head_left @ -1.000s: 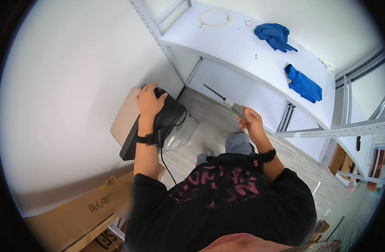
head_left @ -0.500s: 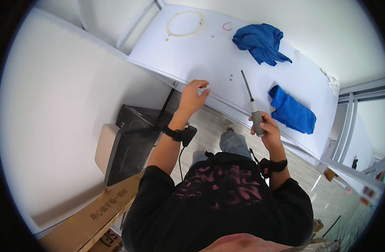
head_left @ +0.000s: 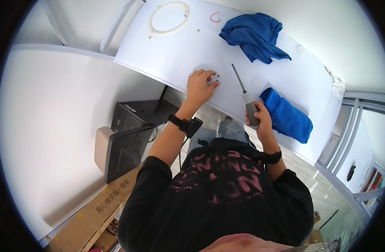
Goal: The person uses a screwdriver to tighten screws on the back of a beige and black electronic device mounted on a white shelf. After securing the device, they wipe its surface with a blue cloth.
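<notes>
Near frame centre, the left hand (head_left: 202, 85) rests on the white counter (head_left: 175, 54), fingers curled narrow over small dark screws (head_left: 218, 77). Right of it, the right hand (head_left: 259, 119) grips a screwdriver (head_left: 244, 94), its shaft pointing up-left, beside a blue cloth (head_left: 287, 115).

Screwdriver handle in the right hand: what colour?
Grey, seen in the head view: screwdriver, right hand.

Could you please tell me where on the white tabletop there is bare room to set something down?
The tabletop is bare between the white ring and the left hand. It is crowded around the small screws, the screwdriver in the right hand, and both blue cloths.
</notes>
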The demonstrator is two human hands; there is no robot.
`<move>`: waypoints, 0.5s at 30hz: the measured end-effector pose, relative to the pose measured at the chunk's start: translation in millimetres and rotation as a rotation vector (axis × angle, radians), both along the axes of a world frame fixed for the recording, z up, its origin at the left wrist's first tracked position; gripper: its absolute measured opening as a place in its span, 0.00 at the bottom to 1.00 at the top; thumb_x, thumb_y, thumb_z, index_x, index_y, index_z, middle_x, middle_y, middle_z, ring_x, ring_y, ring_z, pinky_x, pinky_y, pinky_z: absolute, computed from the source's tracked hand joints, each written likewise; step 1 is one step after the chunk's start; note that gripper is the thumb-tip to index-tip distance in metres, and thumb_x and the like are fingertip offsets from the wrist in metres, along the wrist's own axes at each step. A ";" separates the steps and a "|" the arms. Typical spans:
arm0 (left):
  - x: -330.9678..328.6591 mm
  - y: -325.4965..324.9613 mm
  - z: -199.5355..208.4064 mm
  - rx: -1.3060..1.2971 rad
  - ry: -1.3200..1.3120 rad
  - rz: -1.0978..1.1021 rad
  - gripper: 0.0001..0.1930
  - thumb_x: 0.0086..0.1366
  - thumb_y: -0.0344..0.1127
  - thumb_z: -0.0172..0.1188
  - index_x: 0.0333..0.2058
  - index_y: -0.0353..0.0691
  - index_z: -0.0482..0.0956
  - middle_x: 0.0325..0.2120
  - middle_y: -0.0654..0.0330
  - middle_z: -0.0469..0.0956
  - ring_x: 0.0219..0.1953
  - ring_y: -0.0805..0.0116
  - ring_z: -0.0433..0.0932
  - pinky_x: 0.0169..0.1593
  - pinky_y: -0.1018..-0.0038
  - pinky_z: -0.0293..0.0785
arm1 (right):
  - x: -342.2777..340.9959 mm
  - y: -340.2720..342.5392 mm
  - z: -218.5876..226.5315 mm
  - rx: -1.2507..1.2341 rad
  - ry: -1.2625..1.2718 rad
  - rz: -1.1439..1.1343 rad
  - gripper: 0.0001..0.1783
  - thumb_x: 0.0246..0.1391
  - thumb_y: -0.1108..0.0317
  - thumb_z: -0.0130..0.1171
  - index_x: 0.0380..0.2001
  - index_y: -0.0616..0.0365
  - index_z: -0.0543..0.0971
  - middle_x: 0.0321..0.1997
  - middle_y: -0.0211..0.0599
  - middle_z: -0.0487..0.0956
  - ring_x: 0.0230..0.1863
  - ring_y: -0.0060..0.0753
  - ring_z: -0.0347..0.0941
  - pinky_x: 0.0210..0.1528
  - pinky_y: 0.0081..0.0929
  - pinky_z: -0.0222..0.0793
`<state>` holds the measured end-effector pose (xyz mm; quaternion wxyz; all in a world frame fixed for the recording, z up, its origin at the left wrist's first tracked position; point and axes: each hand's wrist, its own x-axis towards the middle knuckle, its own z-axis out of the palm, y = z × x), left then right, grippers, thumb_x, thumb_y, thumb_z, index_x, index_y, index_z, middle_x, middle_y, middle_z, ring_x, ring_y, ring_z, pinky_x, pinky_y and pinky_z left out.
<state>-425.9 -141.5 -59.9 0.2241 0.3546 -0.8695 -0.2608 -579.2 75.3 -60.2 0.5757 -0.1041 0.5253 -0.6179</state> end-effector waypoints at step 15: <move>-17.5 5.3 -9.7 0.051 0.066 0.121 0.02 0.54 0.33 0.65 0.26 0.44 0.82 0.23 0.64 0.78 0.31 0.64 0.74 0.41 0.65 0.62 | -2.0 -2.9 1.7 -0.014 0.023 0.050 0.23 0.46 0.65 0.43 0.46 0.63 0.69 0.31 0.40 0.75 0.22 0.27 0.69 0.29 0.24 0.67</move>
